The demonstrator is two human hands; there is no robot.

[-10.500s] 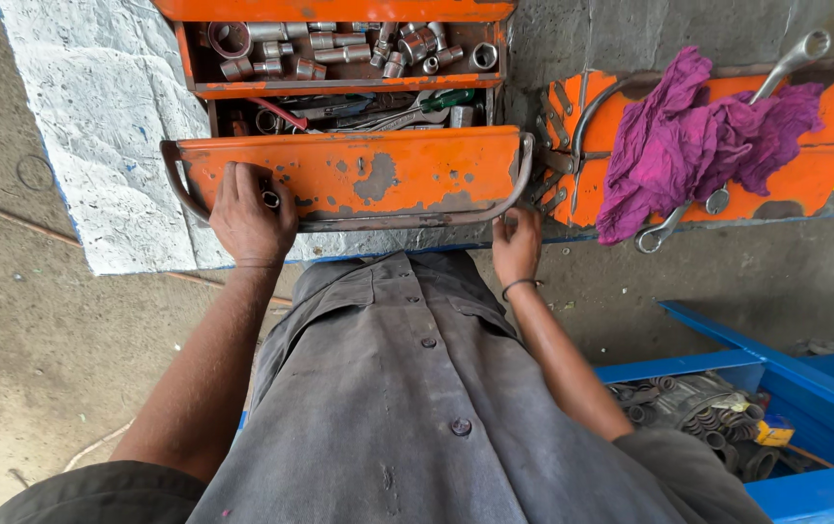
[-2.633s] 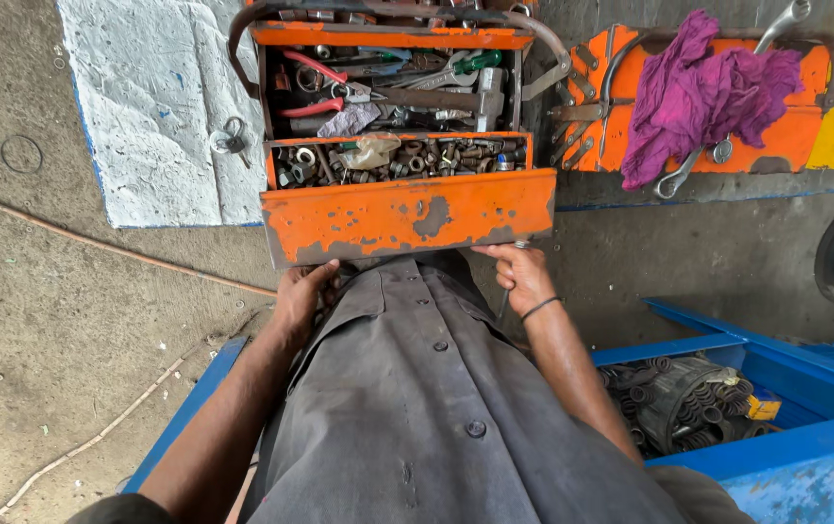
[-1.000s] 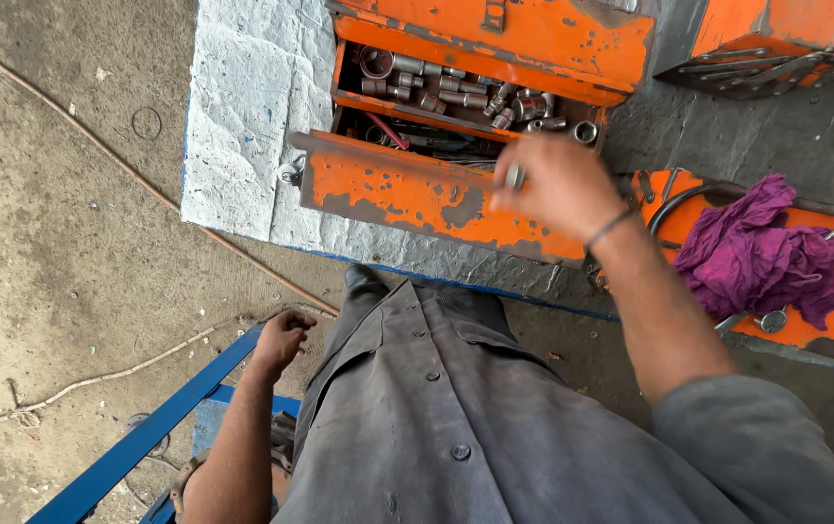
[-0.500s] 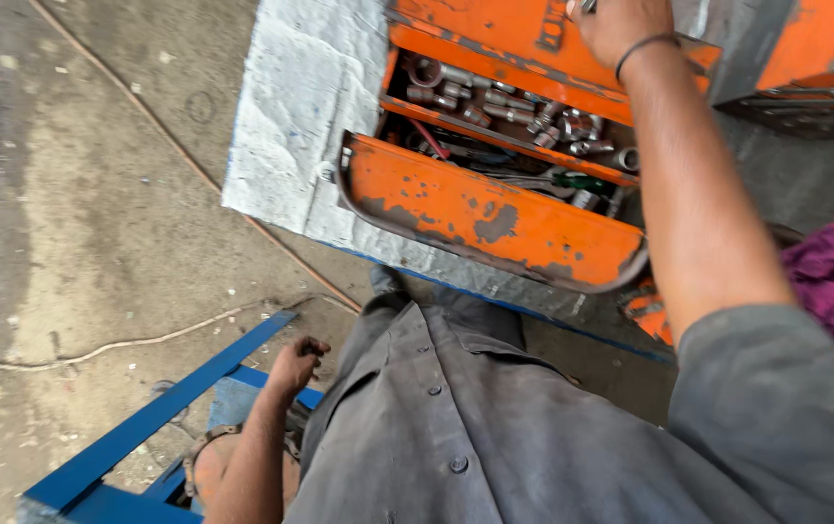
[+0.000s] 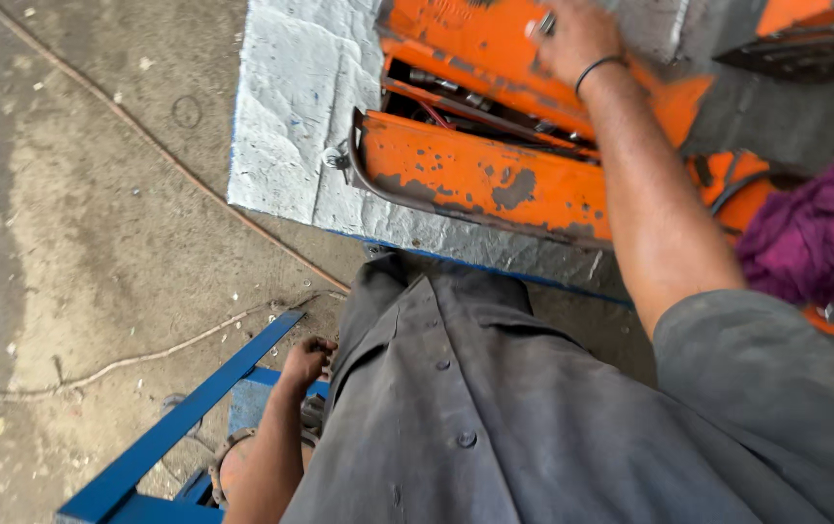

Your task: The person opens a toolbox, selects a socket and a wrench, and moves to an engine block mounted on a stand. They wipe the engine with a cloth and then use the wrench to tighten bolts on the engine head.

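Observation:
My right hand (image 5: 580, 37) reaches forward onto the upper tray of the open orange metal toolbox (image 5: 475, 180). A small shiny metal piece (image 5: 543, 23) is pinched at its fingertips. Sockets and tools show in the gap between the trays (image 5: 456, 97). My left hand (image 5: 305, 361) hangs low beside my grey shirt (image 5: 495, 417), fingers curled, nothing visible in it, at the inner edge of a blue metal frame (image 5: 184, 422).
The toolbox stands on a pale grey sheet (image 5: 291, 126) laid on the concrete floor (image 5: 77, 213). A purple rag (image 5: 815, 243) lies on another orange tray at the right. A second orange box (image 5: 810, 34) is at the top right. A thin cable (image 5: 145, 354) runs across the floor.
My right hand has stretched further forward over the toolbox onto its upper tray. The view has swung left and down. My left hand stays low by the blue frame.

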